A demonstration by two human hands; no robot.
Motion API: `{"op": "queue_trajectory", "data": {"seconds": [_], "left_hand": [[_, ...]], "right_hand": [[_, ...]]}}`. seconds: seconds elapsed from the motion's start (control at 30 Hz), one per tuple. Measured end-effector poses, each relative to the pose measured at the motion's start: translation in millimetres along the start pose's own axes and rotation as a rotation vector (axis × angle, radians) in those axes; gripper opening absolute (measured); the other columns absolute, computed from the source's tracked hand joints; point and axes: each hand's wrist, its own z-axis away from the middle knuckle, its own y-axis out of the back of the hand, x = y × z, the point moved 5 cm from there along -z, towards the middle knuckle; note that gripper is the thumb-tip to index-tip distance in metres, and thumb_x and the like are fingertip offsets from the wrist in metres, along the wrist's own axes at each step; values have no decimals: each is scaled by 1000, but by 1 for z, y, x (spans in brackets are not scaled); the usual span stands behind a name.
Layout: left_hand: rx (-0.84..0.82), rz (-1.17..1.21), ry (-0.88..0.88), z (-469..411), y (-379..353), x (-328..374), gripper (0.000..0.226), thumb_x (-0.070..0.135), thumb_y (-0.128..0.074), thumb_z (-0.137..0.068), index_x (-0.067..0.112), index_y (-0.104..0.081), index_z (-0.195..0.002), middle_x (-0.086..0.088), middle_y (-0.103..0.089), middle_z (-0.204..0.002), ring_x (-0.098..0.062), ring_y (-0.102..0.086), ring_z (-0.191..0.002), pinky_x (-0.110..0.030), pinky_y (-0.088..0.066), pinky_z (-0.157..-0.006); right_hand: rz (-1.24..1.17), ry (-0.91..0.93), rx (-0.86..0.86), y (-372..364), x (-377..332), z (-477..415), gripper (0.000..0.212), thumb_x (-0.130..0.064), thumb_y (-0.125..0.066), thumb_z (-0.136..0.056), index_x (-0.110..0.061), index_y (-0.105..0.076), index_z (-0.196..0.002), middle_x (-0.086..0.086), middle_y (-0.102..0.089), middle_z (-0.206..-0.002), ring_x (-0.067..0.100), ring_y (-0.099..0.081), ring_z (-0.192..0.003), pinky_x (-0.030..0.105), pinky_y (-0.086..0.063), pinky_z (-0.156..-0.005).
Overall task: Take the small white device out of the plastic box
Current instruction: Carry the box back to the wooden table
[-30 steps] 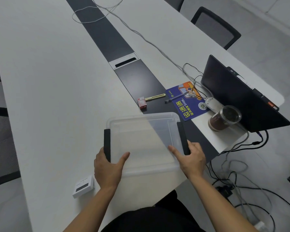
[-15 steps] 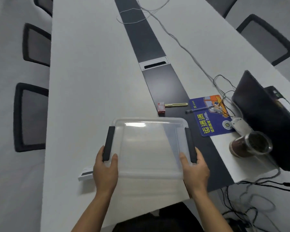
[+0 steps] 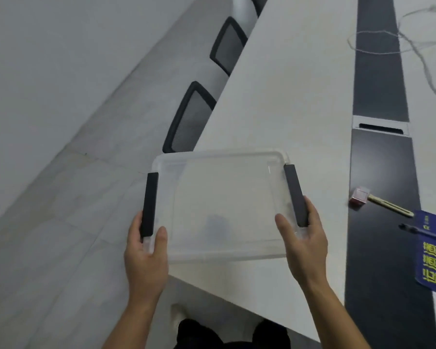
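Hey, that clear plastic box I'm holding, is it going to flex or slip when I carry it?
The plastic box looks thin-walled and empty, so probably light and slightly flexible. The left hand and right hand grip beside its black latches, which likely give steadier purchase than the smooth rim.

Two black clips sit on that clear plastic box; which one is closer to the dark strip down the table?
The black clip held by the right hand; the other clip sits on the box's floor side.
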Motion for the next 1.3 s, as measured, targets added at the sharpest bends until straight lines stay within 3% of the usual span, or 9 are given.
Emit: {"op": "queue_trajectory", "data": {"seconds": [0.13,0.27,0.4,0.57,0.7,0.87,0.97,1.13,1.3], "left_hand": [[108,43,6,-38,81,-35,54,18,-62,-94,18,-46,-145,7,-53,-142,-4,-47,-131,-10,-34,-100],[225,63,36,-85,190,-83,56,22,-64,-93,18,-45,-146,7,-53,-142,-1,-46,-129,-1,-32,-94],[326,66,68,-134,288,-127,58,28,-65,-91,20,-45,-146,6,-54,-142,-1,-47,-127,-10,-31,-96],[394,49,104,-192,362,-156,59,27,-66,-91,21,-44,-146,5,-54,-141,-3,-48,-127,-16,-33,-98],[374,52,107,-256,375,-166,58,22,-64,-93,19,-44,-146,5,-54,-140,-3,-48,-124,-17,-33,-98],[311,41,85,-366,358,-168,59,21,-64,-92,17,-43,-147,3,-54,-142,-7,-48,-128,-4,-31,-93],[260,35,58,-456,343,-162,59,22,-64,-92,18,-42,-147,3,-53,-143,-9,-47,-131,-13,-32,-101],[222,24,6,-606,327,-131,60,25,-64,-92,20,-42,-148,4,-52,-144,-10,-47,-132,-20,-34,-103],[194,51,-15,-732,308,-100,59,25,-63,-93,20,-42,-148,7,-52,-141,-4,-47,-127,-3,-32,-92]], "right_hand": [[23,68,-73,-91,-29,25,76,-51,-64,-75,-26,-42,-144,-13,-53,-135,7,-51,-118,11,-38,-88],[13,99,-192,-214,-61,64,75,-47,-65,-75,-28,-42,-143,-20,-52,-131,1,-50,-116,-1,-34,-85],[56,152,-307,-338,-85,97,72,-50,-67,-76,-34,-41,-142,-27,-52,-127,-3,-52,-114,19,-42,-92],[70,180,-364,-443,-113,112,73,-53,-67,-77,-37,-40,-142,-39,-45,-121,-19,-46,-111,20,-42,-89],[71,195,-345,-500,-133,88,74,-53,-66,-77,-34,-41,-143,-42,-44,-118,-25,-45,-108,23,-41,-93],[36,209,-271,-564,-148,29,74,-46,-64,-78,-24,-41,-145,-38,-44,-114,-32,-43,-101,-4,-35,-76],[27,211,-218,-614,-162,-26,67,-41,-64,-79,-22,-46,-140,-35,-47,-110,-32,-45,-98,-8,-32,-74],[7,204,-193,-703,-206,-128,76,-48,-65,-77,-16,-46,-143,-8,-57,-123,-27,-46,-103,-6,-34,-78],[-13,224,-150,-770,-259,-217,68,-38,-66,-79,-17,-47,-140,-30,-51,-115,-30,-46,-99,-7,-33,-76]]}}
